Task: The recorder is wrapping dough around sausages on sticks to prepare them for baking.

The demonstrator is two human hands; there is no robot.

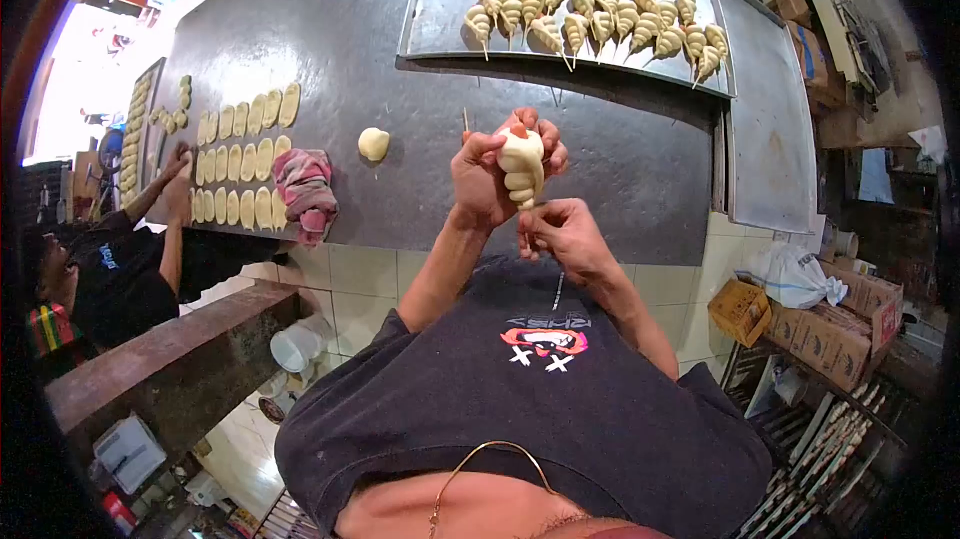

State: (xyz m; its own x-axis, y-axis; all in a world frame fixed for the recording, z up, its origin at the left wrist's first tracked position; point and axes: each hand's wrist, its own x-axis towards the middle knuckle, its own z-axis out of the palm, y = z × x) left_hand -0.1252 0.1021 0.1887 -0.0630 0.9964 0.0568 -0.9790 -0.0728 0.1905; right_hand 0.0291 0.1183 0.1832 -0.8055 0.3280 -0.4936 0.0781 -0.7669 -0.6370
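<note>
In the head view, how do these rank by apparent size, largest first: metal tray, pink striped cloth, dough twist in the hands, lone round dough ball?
1. Metal tray
2. Pink striped cloth
3. Held dough twist, partly covered; it seems nearer the camera, which may enlarge it
4. Lone round dough ball

Open tabletop (pixel 640 169) lies right of the right hand (pixel 565 236) and ahead of it, up to the metal tray (pixel 440 14), which bars a low pass farther forward; left of the left hand (pixel 482 177), a dough ball (pixel 374 145) stands in the way, then a pink cloth (pixel 305 189)
</note>
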